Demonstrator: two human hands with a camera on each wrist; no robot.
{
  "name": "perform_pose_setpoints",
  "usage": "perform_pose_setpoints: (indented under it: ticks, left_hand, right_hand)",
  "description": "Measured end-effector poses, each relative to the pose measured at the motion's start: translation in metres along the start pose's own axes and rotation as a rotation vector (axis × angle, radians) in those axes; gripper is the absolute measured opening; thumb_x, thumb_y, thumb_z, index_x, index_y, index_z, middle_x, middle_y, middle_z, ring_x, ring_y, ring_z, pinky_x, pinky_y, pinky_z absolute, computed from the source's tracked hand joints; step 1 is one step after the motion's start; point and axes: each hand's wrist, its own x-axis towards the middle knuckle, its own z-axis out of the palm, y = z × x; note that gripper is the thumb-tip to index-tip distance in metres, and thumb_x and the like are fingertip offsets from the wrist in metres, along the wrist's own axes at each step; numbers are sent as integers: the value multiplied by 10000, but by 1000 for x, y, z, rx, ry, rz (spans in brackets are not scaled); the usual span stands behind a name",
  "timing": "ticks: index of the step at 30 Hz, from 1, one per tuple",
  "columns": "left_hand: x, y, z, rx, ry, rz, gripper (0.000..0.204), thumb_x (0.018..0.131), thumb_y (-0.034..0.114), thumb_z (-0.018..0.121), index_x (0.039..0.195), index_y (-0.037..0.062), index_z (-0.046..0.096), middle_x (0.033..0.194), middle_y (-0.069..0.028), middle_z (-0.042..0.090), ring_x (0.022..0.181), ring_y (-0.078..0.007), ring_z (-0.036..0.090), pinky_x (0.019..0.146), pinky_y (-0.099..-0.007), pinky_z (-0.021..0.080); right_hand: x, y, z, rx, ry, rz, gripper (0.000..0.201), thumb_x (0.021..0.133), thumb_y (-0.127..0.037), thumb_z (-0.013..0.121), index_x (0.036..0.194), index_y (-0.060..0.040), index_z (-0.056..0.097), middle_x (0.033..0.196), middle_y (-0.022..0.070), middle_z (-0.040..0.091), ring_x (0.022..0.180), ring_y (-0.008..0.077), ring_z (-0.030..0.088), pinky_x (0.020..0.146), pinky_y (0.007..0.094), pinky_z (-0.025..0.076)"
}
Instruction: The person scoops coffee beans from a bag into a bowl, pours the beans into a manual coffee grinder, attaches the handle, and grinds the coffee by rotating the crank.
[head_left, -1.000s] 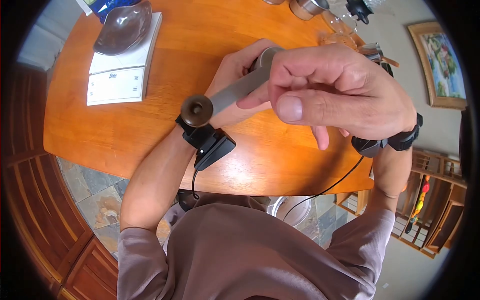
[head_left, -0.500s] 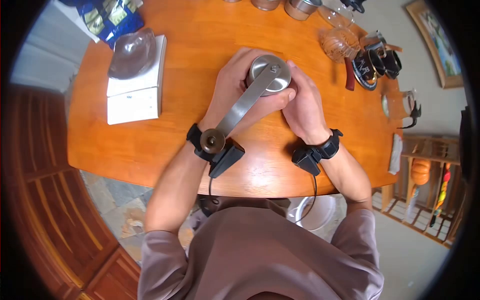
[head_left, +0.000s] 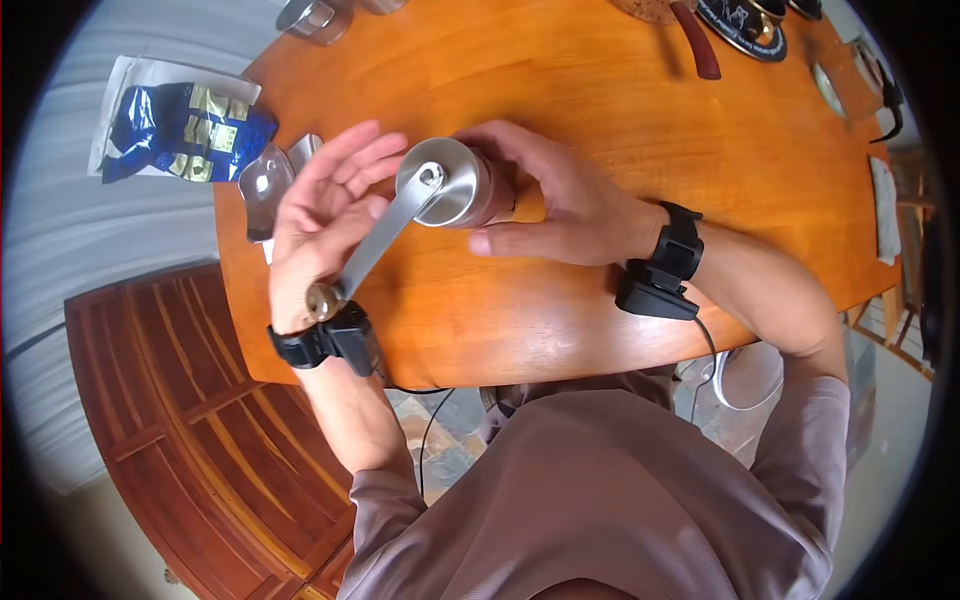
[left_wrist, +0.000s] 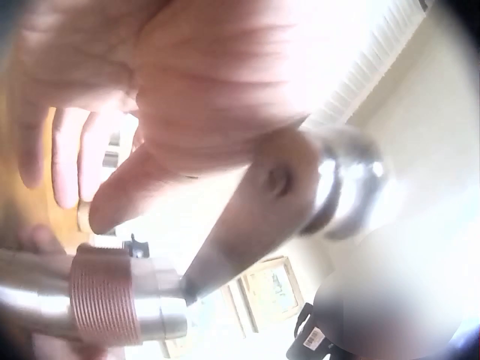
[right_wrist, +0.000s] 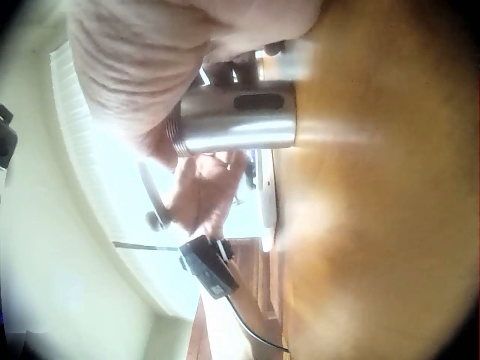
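Observation:
A steel hand coffee grinder [head_left: 440,180] with a ribbed brown band [left_wrist: 105,296] stands upright on the wooden table. Its flat crank arm [head_left: 385,235] points toward the left wrist and ends in a round brown knob [head_left: 322,300]. My right hand [head_left: 575,200] holds the grinder from the right, fingers behind the body and thumb on the near side. On the other side my left hand [head_left: 325,215] is spread with nothing in it, palm toward the grinder, its fingertips near the steel lid. The crank passes over the left thumb's base in the head view.
Past the left hand lie a smoky dish [head_left: 265,190] and a blue bag [head_left: 195,135]. Metal cups [head_left: 315,20] stand at the back left. A red handle [head_left: 697,40], a dark round coaster [head_left: 745,35] and a glass pot [head_left: 848,85] are at the far right.
The right hand has come down from above the crank to the grinder's side. The left hand has let go of the grinder and opened out. The head view has swung left.

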Motion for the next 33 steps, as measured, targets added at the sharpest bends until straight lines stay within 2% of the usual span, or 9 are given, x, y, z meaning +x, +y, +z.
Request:
perform_pose_setpoints:
  ticks: [4, 8, 10, 12, 17, 27, 30, 32, 33]
  left_hand:
    - [-6, 42, 11, 253, 268, -41, 406, 972, 94, 679, 1350, -32, 600, 1189, -177, 711, 1056, -240, 698, 960, -350, 562]
    - [-18, 76, 41, 638, 240, -56, 396, 932, 90, 729, 1307, -3, 643, 1102, -100, 725, 985, -154, 665, 876, -298, 531]
    - [-24, 74, 55, 868, 74, -56, 407, 878, 35, 766, 1274, 14, 669, 1095, -84, 728, 984, -139, 658, 877, -303, 524]
    - [-21, 67, 73, 1167, 32, -35, 396, 841, 20, 788, 1221, -19, 682, 1045, -136, 729, 868, -163, 680, 794, -287, 539]
    - [-26, 52, 77, 1152, 145, 10, 300, 837, 4, 795, 1129, -17, 730, 902, -120, 729, 812, -157, 679, 735, -282, 533]
    - [-29, 45, 83, 970, 274, -15, 277, 836, 23, 824, 1103, 3, 754, 849, -54, 724, 759, -100, 627, 732, -261, 516]
    - [-30, 46, 72, 1008, 220, -11, 248, 880, 98, 810, 1101, 1, 753, 843, -53, 721, 763, -102, 629, 730, -252, 510]
    - [-34, 44, 61, 884, 365, -130, 267, 942, 210, 767, 1079, -18, 745, 831, -56, 711, 756, -100, 611, 698, -245, 489]
    - [-35, 45, 58, 1045, 357, -146, 379, 995, 332, 701, 986, -46, 735, 758, -62, 686, 705, -95, 579, 632, -255, 445]
  right_hand:
    - [2, 3, 2, -135, 36, -113, 772, 823, -286, 856, 1430, 1, 474, 1311, 157, 609, 1220, 269, 591, 1044, 398, 470]
    - [2, 9, 4, -227, 82, -198, 734, 810, -242, 857, 1407, -8, 499, 1272, 162, 627, 1201, 280, 610, 1037, 396, 476]
    - [2, 11, 3, -217, 108, -241, 719, 807, -221, 854, 1400, -12, 505, 1264, 159, 632, 1187, 274, 619, 1025, 392, 483]
    - [1, 11, 1, 57, 43, -207, 705, 796, -185, 844, 1390, -17, 503, 1256, 153, 635, 1171, 257, 626, 1005, 385, 493]
    - [-1, 5, -2, 52, -13, -113, 706, 791, -157, 840, 1387, -17, 489, 1240, 130, 640, 1164, 219, 624, 1013, 375, 491]
    - [-2, 4, 4, 284, 1, -124, 731, 785, -227, 903, 1364, -27, 504, 1213, 91, 651, 1146, 180, 627, 1009, 348, 492]
    - [-3, 4, 4, 280, 24, -176, 694, 789, -241, 905, 1328, -27, 523, 1182, 83, 654, 1114, 174, 630, 973, 338, 500]
    - [-3, 3, 4, 293, 43, -165, 688, 784, -253, 910, 1312, -27, 530, 1170, 81, 654, 1100, 174, 631, 956, 337, 502]
    - [-3, 3, 4, 306, 63, -153, 683, 780, -265, 916, 1295, -27, 538, 1158, 79, 654, 1086, 174, 632, 938, 337, 504]
